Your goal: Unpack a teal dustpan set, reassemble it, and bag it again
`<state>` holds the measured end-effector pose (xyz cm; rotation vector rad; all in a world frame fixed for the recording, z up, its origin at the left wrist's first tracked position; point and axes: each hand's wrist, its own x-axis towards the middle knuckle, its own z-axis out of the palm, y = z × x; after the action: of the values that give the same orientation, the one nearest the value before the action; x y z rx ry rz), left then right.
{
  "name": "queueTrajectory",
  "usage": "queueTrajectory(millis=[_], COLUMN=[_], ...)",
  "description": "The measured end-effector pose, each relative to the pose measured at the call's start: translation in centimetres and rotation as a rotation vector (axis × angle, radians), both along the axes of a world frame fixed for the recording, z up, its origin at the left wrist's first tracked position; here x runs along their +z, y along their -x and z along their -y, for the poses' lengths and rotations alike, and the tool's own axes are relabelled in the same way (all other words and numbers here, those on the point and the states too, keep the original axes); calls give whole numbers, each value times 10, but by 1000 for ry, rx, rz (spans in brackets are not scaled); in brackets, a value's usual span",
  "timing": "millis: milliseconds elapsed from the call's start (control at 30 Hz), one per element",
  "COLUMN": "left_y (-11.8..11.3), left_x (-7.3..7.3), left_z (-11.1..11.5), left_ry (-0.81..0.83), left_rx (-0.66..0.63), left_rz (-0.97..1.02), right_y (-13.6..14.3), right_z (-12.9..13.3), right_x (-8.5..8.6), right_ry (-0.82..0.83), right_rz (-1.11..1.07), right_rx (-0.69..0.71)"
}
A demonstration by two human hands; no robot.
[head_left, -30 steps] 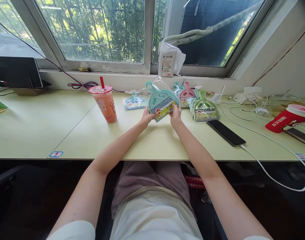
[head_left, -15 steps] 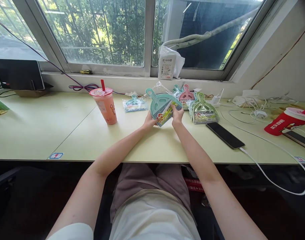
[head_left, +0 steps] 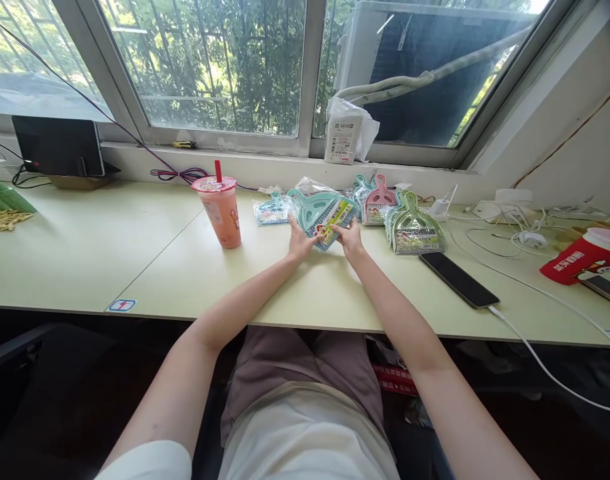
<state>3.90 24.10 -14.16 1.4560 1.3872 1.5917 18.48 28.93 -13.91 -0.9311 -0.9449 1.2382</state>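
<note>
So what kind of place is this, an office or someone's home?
Probably an informal office or workroom: a long pale desk under a window, a charging phone, and a tablet on a stand.

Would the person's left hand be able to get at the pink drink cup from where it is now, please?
Probably yes. The pink drink cup stands upright on the desk just left of the left hand, with bare desk between them. But that hand, with the right hand, grips the teal dustpan pack.

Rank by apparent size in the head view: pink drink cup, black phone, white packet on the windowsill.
1. Black phone, though it lies nearer the camera.
2. Pink drink cup and white packet on the windowsill look alike; unranked.
</note>
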Motion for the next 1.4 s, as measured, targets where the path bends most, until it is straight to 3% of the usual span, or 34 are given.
queueTrajectory(millis=[67, 133, 300, 467, 733, 933, 1167, 1400], left_y=[-4, -5, 5, 11, 4, 9, 18, 17], left_x=[8, 16, 21, 14, 15, 17, 4, 1], left_z=[9, 17, 15, 6, 10, 5, -8, -10], left_ry=[-68, -125, -231, -145, -110, -138, -31, -56], left_rx=[205, 271, 69, 81, 97, 219, 103, 52], left_rz=[-140, -269, -554, -743, -803, -763, -928, -962], right_y=[-1, -2, 2, 11, 19, 22, 24, 18], right_z=[0, 1, 6, 13, 18, 19, 13, 15], right_x=[1, 2, 7, 6, 4, 3, -8, -4], right_ry=[14, 6, -7, 5, 17, 18, 176, 61], right_rz=[-5, -16, -7, 37, 18, 50, 87, 156], right_rx=[-37, -55, -20, 14, 51, 103, 80, 182])
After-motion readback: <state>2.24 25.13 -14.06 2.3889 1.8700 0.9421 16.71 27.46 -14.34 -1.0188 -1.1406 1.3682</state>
